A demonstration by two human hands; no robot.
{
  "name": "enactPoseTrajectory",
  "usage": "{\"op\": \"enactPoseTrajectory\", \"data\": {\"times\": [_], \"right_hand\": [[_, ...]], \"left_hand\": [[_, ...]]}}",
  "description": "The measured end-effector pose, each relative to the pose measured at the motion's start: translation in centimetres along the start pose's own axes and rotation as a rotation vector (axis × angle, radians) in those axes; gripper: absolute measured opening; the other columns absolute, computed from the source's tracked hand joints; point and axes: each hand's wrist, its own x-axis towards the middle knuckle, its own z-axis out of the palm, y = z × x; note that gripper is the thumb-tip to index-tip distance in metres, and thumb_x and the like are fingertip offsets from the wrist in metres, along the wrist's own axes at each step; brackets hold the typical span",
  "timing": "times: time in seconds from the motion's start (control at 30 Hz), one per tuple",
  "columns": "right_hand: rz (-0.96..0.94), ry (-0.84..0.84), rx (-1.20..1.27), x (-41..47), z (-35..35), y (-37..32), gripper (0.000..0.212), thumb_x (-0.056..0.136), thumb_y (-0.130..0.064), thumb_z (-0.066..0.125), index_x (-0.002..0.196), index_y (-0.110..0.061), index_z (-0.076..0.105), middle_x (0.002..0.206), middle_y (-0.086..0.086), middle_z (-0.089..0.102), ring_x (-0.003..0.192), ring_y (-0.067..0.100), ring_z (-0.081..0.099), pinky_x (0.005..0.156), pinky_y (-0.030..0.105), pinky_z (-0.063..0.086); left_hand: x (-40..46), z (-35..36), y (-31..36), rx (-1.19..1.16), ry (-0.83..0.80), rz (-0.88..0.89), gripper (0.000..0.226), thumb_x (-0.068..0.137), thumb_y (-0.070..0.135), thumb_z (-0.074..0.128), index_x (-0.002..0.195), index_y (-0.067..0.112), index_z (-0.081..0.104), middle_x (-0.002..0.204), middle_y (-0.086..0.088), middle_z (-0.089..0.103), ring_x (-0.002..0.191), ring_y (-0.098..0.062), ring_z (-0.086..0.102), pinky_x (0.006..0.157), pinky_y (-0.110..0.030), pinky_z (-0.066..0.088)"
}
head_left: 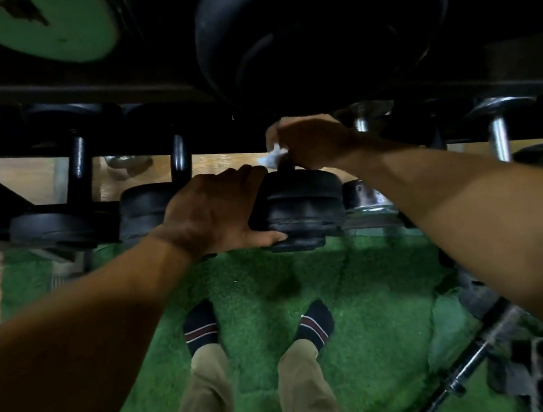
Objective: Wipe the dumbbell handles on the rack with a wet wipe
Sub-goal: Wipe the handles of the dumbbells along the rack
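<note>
A black dumbbell (302, 201) lies on the lower shelf of the rack (41, 94), its near weight end facing me. My left hand (216, 213) grips that near end, fingers over its top and thumb beneath. My right hand (310, 142) is wrapped around the dumbbell's handle with a white wet wipe (272, 157) bunched under the fingers; the handle itself is hidden by the hand. More black dumbbells (146, 208) sit to the left, and chrome-handled ones (499, 137) to the right.
A large black weight plate (321, 19) and a green plate (42, 25) hang on the upper tier above the hands. Green turf (361, 297) covers the floor under my socked feet (203, 325). A barbell bar (473, 362) lies at the lower right.
</note>
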Motion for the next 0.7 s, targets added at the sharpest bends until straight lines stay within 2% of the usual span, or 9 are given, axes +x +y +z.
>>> {"op": "enactPoseTrajectory", "data": {"times": [0.07,0.13,0.2,0.3,0.4,0.47,0.53,0.6,0.7], "right_hand": [[0.005,0.15,-0.002,-0.2,0.7,0.7,0.035,0.084,-0.064,0.046,0.087,-0.034,0.064,0.095,-0.012,0.065,0.096,0.015,0.062,0.087,0.036,0.05],[-0.027,0.212,-0.068,-0.4,1.2,1.2,0.035,0.097,-0.052,0.042,0.109,-0.032,0.067,0.112,-0.005,0.069,0.107,0.021,0.063,0.095,0.04,0.049],[-0.005,0.134,0.049,-1.0,0.7,1.2,0.029,0.099,-0.038,0.049,0.117,-0.025,0.068,0.114,-0.003,0.067,0.108,0.022,0.063,0.091,0.034,0.05],[-0.103,0.012,0.16,-1.1,-0.1,1.4,0.013,0.093,-0.027,0.068,0.103,-0.026,0.076,0.094,-0.01,0.061,0.094,0.013,0.063,0.075,0.023,0.043],[-0.11,-0.094,0.219,-1.5,-0.6,1.2,0.019,0.097,-0.029,0.062,0.108,-0.025,0.078,0.095,-0.011,0.061,0.089,0.007,0.058,0.069,0.015,0.041],[-0.102,-0.038,0.225,-1.3,-0.3,1.4,0.019,0.096,-0.029,0.065,0.108,-0.021,0.078,0.102,-0.005,0.066,0.096,0.013,0.063,0.074,0.015,0.043],[-0.034,0.06,0.177,-0.8,0.1,1.6,0.022,0.096,-0.02,0.064,0.112,-0.014,0.076,0.108,0.0,0.066,0.107,0.022,0.064,0.081,0.017,0.043],[0.095,0.1,0.056,-0.3,0.4,1.5,0.03,0.096,-0.017,0.054,0.122,-0.011,0.069,0.116,0.009,0.067,0.111,0.031,0.063,0.089,0.029,0.049],[0.069,0.236,0.052,-0.5,1.2,0.9,0.047,0.097,-0.035,0.035,0.121,-0.01,0.066,0.119,0.015,0.067,0.109,0.033,0.065,0.091,0.042,0.053]], "left_hand": [[0.0,-0.3,0.1,0.025,-0.011,-0.012,0.112,0.07,0.098,0.043,0.149,0.021,0.03,0.129,-0.003,0.062,0.105,-0.026,0.067,0.078,-0.038,0.052],[0.1,-0.3,0.2,0.033,-0.009,-0.009,0.111,0.071,0.097,0.044,0.149,0.02,0.031,0.13,-0.002,0.061,0.106,-0.025,0.067,0.078,-0.038,0.052],[0.1,-0.2,0.2,0.029,-0.007,-0.002,0.108,0.071,0.097,0.044,0.147,0.02,0.033,0.126,-0.003,0.062,0.103,-0.025,0.067,0.076,-0.038,0.052],[0.1,0.0,0.0,0.02,0.001,-0.001,0.107,0.07,0.097,0.043,0.143,0.02,0.036,0.121,-0.003,0.064,0.1,-0.026,0.068,0.074,-0.038,0.053],[0.1,0.2,0.0,0.019,0.0,-0.003,0.106,0.069,0.098,0.042,0.142,0.021,0.037,0.12,-0.002,0.064,0.097,-0.026,0.069,0.072,-0.039,0.054],[0.1,0.2,0.0,0.011,-0.003,0.0,0.107,0.07,0.098,0.042,0.143,0.021,0.035,0.122,-0.003,0.063,0.098,-0.027,0.069,0.072,-0.039,0.053],[0.1,0.2,-0.1,0.018,0.011,0.007,0.108,0.07,0.098,0.041,0.144,0.02,0.035,0.124,-0.003,0.063,0.098,-0.027,0.069,0.072,-0.038,0.052],[0.0,0.4,-0.2,0.03,0.025,0.015,0.108,0.071,0.099,0.039,0.144,0.02,0.035,0.126,-0.002,0.062,0.1,-0.027,0.068,0.073,-0.038,0.052],[0.1,0.7,-0.3,0.001,0.003,0.014,0.107,0.071,0.099,0.038,0.144,0.021,0.035,0.127,-0.002,0.061,0.102,-0.028,0.067,0.075,-0.04,0.053]]}}
